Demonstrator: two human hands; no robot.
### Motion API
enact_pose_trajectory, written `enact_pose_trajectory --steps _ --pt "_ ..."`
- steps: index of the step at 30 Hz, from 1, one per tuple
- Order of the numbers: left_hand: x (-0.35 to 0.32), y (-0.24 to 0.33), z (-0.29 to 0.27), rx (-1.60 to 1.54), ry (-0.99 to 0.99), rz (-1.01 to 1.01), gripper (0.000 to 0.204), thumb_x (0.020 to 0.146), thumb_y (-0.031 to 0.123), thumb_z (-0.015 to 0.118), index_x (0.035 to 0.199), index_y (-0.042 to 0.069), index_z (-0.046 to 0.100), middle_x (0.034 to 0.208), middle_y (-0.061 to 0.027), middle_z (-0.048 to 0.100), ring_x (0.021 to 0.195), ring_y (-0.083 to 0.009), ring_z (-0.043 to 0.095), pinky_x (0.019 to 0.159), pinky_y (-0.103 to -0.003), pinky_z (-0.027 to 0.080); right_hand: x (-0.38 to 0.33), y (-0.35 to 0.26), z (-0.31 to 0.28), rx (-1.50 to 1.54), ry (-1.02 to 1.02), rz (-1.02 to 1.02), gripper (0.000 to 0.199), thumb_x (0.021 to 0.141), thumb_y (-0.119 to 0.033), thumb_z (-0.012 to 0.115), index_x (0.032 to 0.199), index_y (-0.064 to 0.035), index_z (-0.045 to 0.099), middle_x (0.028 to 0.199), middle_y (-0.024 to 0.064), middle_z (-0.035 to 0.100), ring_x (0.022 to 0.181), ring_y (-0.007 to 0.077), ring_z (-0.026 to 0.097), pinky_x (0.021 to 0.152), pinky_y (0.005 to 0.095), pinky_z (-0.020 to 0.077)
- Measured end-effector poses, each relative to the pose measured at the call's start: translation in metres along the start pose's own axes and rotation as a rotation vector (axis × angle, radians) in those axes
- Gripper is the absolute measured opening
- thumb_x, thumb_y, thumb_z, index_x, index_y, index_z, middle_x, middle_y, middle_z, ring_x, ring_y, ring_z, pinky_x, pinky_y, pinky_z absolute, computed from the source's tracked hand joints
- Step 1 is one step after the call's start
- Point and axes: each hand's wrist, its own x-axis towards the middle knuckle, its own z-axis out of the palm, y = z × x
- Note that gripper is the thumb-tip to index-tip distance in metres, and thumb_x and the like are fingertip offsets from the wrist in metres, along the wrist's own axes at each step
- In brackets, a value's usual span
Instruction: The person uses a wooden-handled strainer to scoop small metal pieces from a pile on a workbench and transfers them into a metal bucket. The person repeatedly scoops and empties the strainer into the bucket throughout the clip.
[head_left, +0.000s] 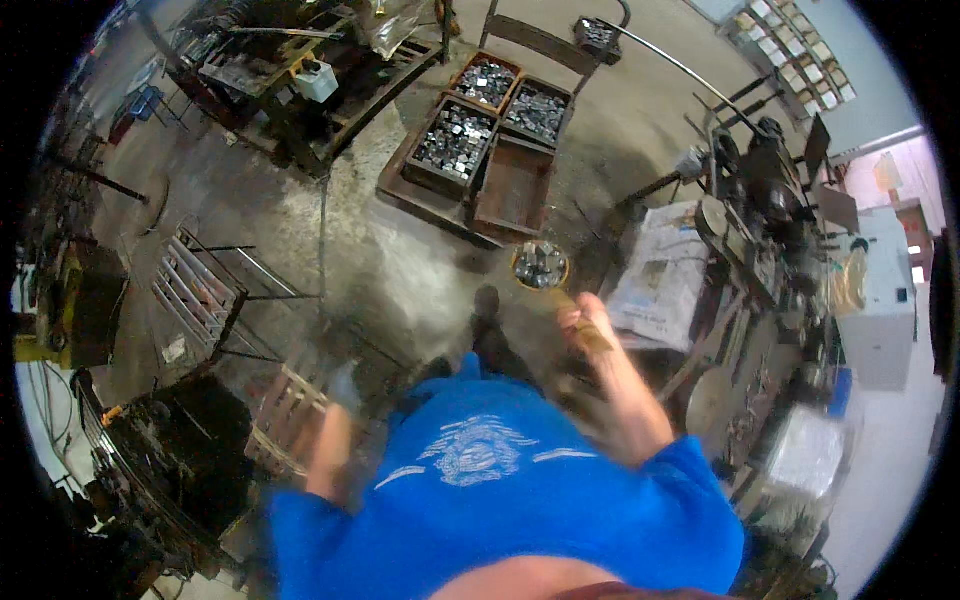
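Observation:
My right hand [590, 315] is closed at the near side of a round, yellow-rimmed container [568, 272]. A brownish-yellow strip, perhaps its handle, runs under the fingers. Small grey metal pieces [541, 266] fill the container, which is held out in front of me, short of a low cart [400, 182]. My left hand [342, 390] hangs low at my left side, smeared by motion. Its fingers do not show clearly, and a pale blur beside it cannot be made out. A slatted wooden seat [285, 415] is the nearest thing to it.
Several metal boxes stand on the cart; most hold metal pieces, and a rusty box [513, 190] shows its bare bottom. Machinery [765, 190] and a paper-covered surface [660, 275] lie to the right. A slatted metal chair [200, 290] is at left, a workbench [270, 80] far left.

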Motion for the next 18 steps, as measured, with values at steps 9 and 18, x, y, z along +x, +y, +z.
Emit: enact_pose_trajectory --steps 9,18 --pt "-0.003 -0.071 -0.008 -0.834 -0.383 -0.209 0.027 0.080 0.021 0.056 0.102 0.004 0.055 0.098 -0.0113 0.057 0.082 -0.0288 0.056 0.068 -0.044 0.049 0.222 -0.158 -0.023 -1.646 0.106 -0.741 0.022 0.072 -0.012 0.053 0.052 -0.0049 0.048 0.053 0.0086 0.049 0.048 0.0189 0.045 0.042 0.0335 0.0337" --pt "-0.065 0.041 0.133 -0.032 0.233 -0.078 0.026 0.081 0.018 0.056 0.098 -0.001 0.056 0.082 -0.0112 0.060 0.074 -0.0258 0.059 0.066 -0.038 0.051 0.351 -0.228 -0.019 -1.875 0.654 -0.375 0.032 0.061 -0.022 0.061 0.082 0.0020 0.058 0.088 0.0238 0.060 0.087 0.0398 0.056 0.076 0.0405 0.0462"
